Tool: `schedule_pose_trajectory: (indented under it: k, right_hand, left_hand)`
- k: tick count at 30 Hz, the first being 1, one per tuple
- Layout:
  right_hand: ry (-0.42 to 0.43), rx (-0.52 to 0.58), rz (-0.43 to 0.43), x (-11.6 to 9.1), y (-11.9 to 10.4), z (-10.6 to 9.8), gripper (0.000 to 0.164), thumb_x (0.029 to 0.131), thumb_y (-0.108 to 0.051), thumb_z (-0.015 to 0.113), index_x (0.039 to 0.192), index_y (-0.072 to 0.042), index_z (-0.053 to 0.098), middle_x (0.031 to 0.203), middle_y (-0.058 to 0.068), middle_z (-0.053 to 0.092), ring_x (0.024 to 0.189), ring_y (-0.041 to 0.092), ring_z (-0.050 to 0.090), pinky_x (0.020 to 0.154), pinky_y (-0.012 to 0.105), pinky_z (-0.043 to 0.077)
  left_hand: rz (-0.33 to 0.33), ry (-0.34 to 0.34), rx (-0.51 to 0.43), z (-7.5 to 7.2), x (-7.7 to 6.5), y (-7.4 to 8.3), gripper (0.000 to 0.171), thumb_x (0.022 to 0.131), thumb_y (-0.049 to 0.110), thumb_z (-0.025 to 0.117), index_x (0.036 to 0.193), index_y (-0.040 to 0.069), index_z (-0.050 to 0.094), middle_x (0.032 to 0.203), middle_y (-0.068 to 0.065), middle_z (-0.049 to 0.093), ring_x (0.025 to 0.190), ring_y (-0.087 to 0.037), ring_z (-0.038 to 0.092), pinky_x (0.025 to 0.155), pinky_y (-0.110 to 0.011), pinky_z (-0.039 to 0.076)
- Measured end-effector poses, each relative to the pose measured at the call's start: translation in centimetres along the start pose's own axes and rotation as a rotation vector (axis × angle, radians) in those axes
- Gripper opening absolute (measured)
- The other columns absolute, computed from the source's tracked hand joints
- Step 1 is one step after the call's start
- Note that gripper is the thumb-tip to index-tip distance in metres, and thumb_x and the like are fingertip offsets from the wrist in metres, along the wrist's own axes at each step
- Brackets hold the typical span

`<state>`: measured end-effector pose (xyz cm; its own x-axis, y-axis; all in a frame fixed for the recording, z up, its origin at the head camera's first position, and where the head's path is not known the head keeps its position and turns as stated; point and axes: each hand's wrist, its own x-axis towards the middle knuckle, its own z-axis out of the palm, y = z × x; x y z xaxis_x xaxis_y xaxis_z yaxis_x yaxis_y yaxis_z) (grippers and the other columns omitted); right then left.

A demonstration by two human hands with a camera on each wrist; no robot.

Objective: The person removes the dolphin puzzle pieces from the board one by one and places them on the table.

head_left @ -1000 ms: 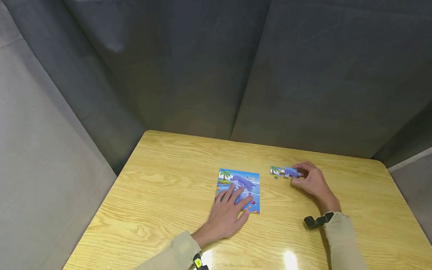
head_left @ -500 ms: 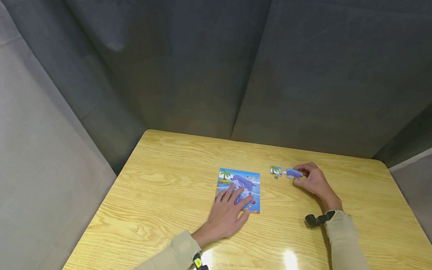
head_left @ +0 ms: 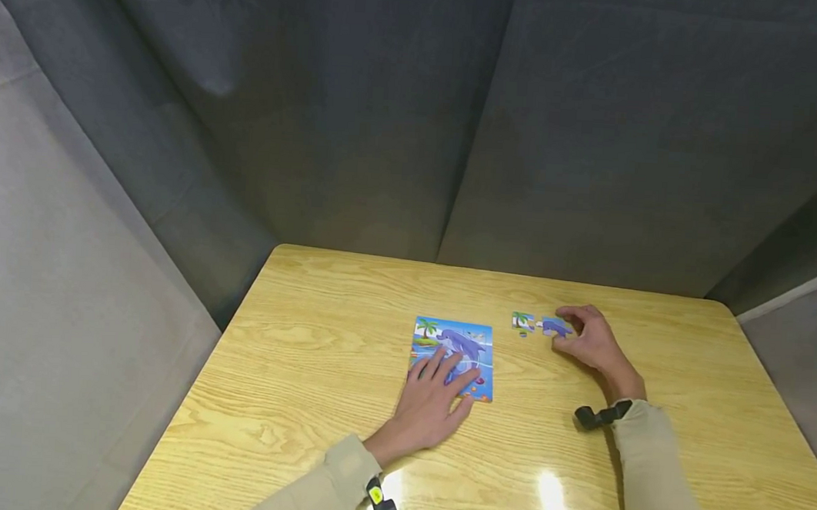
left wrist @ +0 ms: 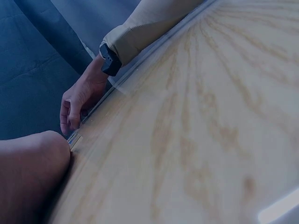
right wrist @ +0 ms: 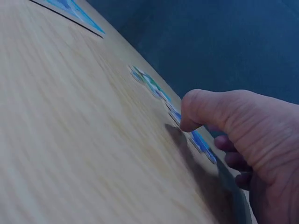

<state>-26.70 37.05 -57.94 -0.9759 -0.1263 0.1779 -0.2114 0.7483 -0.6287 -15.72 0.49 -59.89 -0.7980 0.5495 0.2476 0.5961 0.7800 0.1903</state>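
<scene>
**A narrow space between the dolphin puzzle piece and the palm-tree puzzle piece**

From my head feed, the relation I would watch is at those facing edges. The dolphin puzzle piece lies flat, its long axis running left to right, and its pale knob points left at the palm-tree puzzle piece just beside it. I read a slim break between them there; the right wrist feed is too oblique for me to confirm it.

My right hand is the nearer one, reaching in from the right. Its thumb and fingers are bent around the dolphin puzzle piece's right end, in what I judge to be a light pinch, and they hide some of that end.

My left hand is well apart from the right, fingers spread flat over the lower part of the dolphin picture board. That board lies left of both pieces and slightly nearer me, with the palm-tree puzzle piece between it and my right fingers.

All of it sits on the wood-grain table, a dark curtain hanging beyond the far edge. Neither sleeve crosses the pieces.
</scene>
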Motion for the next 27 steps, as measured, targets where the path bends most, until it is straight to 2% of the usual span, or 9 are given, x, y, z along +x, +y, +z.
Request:
schedule_pose_trajectory:
  k: [4,8,13,17,20,27]
  right_hand:
    - [0.040,0.014,-0.028,0.0,-1.1,0.3,0.055,0.079,-0.012,0.085,0.129,0.002,0.066,0.116,0.020,0.059,0.099,0.031,0.050,0.084,0.039,0.039]
    - [0.033,0.021,-0.041,0.1,-2.7,0.5,0.052,0.082,-0.011,0.083,0.128,0.004,0.066,0.111,0.019,0.059,0.096,0.031,0.050,0.081,0.035,0.039]
    - [-0.078,0.053,-0.061,0.1,-5.5,1.1,0.041,0.088,-0.004,0.076,0.126,0.008,0.065,0.099,0.017,0.061,0.083,0.025,0.051,0.069,0.027,0.041]
    - [-0.212,0.058,-0.132,0.2,-8.2,2.2,0.035,0.091,-0.005,0.075,0.123,0.009,0.066,0.091,0.010,0.063,0.072,0.016,0.049,0.065,0.027,0.042]
    - [-0.279,0.055,-0.180,0.4,-9.8,3.2,0.034,0.091,-0.005,0.076,0.121,0.008,0.066,0.088,0.006,0.062,0.068,0.013,0.048,0.065,0.028,0.043]
    - [-0.311,0.019,-0.229,0.7,-11.7,5.0,0.038,0.089,-0.006,0.076,0.122,0.010,0.066,0.083,0.005,0.062,0.069,0.011,0.050,0.069,0.029,0.045]
  left_hand:
    - [-0.009,-0.001,0.011,0.0,0.1,0.0,0.051,0.111,0.050,0.032,0.158,0.038,0.045,0.167,-0.003,0.037,0.158,-0.035,0.023,0.122,-0.055,0.026]
    - [-0.011,0.003,0.009,-0.1,0.0,0.0,0.050,0.111,0.049,0.033,0.158,0.039,0.045,0.167,-0.003,0.037,0.158,-0.035,0.023,0.122,-0.055,0.025]
    - [-0.004,0.014,-0.018,-0.2,-0.1,0.0,0.049,0.110,0.047,0.036,0.157,0.037,0.047,0.165,-0.005,0.039,0.158,-0.036,0.024,0.121,-0.057,0.025]
    - [-0.003,0.013,-0.018,-0.2,-0.1,-0.1,0.049,0.111,0.047,0.036,0.158,0.037,0.045,0.166,-0.005,0.037,0.158,-0.036,0.023,0.121,-0.058,0.025]
    - [-0.005,0.003,-0.013,-0.2,-0.1,-0.1,0.050,0.111,0.048,0.034,0.159,0.038,0.044,0.167,-0.004,0.036,0.158,-0.036,0.022,0.121,-0.057,0.025]
    - [-0.004,-0.014,-0.007,-0.2,0.0,0.2,0.051,0.111,0.049,0.032,0.160,0.038,0.042,0.167,-0.005,0.035,0.158,-0.036,0.021,0.122,-0.058,0.024]
